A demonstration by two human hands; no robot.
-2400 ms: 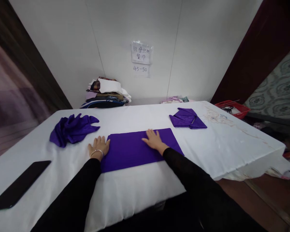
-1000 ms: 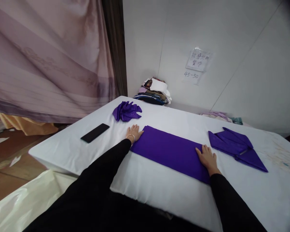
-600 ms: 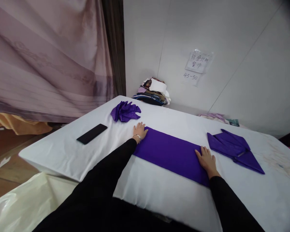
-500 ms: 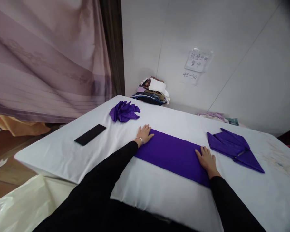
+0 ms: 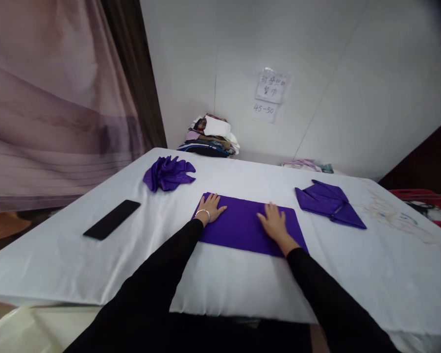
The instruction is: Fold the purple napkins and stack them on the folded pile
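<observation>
A purple cloth napkin point(image 5: 238, 223) lies in front of me, folded into a long flat rectangle. My left hand point(image 5: 210, 208), with a bracelet at the wrist, rests on its left end, fingers spread and pointing away from me. Over the right half of the cloth is my right hand point(image 5: 274, 223), palm down with fingers apart and slightly blurred. Neither hand grips the fabric. Beyond my left hand sits a purple napkin gathered into pleats point(image 5: 169, 174). Right of the flat cloth lies another purple napkin folded into a pointed shape point(image 5: 325, 202).
A black phone-like slab point(image 5: 112, 219) lies left on the white-covered table point(image 5: 242, 284). Piled clothes point(image 5: 211, 135) stand against the wall behind the far edge. Handwritten sheets point(image 5: 270, 88) hang on the wall. A pink curtain point(image 5: 51, 98) hangs at left, and a red item point(image 5: 426, 201) shows at right.
My right hand has moved left from the cloth's right end toward its middle. My left hand stays on the left end. The whole view has shifted and levelled.
</observation>
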